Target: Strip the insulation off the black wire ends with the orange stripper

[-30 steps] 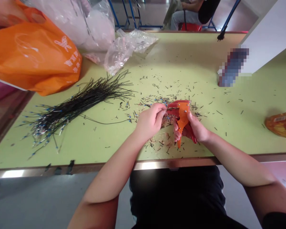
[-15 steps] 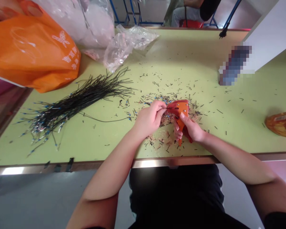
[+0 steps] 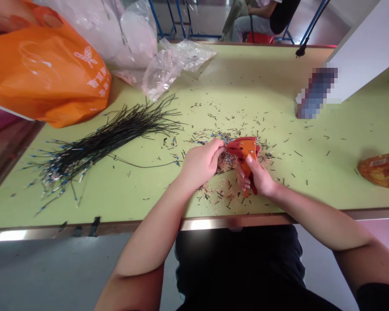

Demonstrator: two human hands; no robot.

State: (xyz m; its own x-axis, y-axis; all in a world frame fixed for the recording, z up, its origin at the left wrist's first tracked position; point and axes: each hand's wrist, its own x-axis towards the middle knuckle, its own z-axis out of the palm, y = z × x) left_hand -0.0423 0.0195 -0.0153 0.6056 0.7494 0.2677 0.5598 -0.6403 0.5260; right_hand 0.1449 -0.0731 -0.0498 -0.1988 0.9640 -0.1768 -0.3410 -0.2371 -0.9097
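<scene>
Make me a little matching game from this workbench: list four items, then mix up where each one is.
Items:
1. Orange plastic carrier bag
2. Bundle of black wires with blue ends
3. Red-orange wire stripper
4. Crumpled clear plastic bag

Places:
A. Gripped in the right hand
B. At the far edge of the green table
C. Lying on the table, left of the hands
D. At the table's far left corner

Pairs: 1-D, 2-C, 3-A, 4-B
</scene>
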